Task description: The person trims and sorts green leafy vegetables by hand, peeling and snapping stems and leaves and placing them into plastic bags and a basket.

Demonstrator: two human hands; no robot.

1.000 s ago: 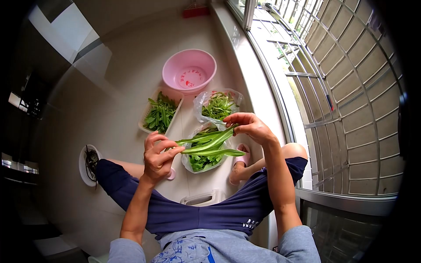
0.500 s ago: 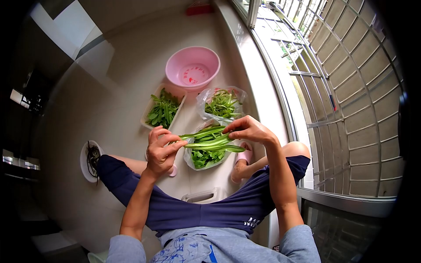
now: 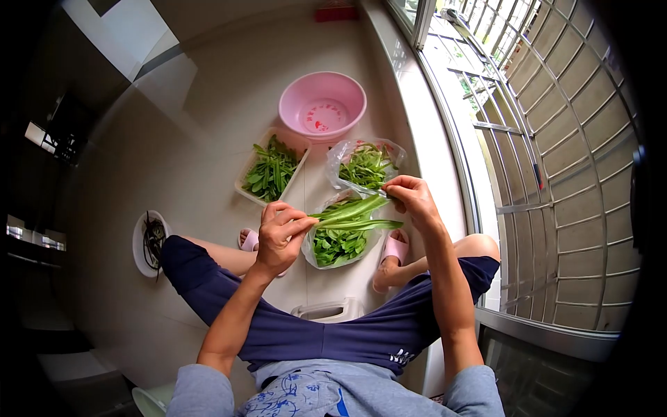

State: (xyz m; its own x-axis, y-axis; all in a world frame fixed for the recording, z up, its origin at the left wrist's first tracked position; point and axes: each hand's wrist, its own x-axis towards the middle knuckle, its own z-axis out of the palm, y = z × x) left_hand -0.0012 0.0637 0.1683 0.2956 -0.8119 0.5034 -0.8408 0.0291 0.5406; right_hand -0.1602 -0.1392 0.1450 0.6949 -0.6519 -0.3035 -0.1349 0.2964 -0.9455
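The left hand (image 3: pixel 279 240) pinched the long green leaves (image 3: pixel 354 210) at their left end, while the right hand (image 3: pixel 417 200) pinched one tip. The hands were apart, the leaves' long axis running left to right between them, above the near plastic bag (image 3: pixel 311 251).

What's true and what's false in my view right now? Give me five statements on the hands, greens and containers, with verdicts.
1. The left hand grips the long leaves. True.
2. The right hand is inside the pale tray. False: it is at the other end of the leaves.
3. The leaves are held over the nearer plastic bag. True.
4. The farther plastic bag has greens in it. True.
5. The pink basin is full of greens. False: its inside shows only red markings.
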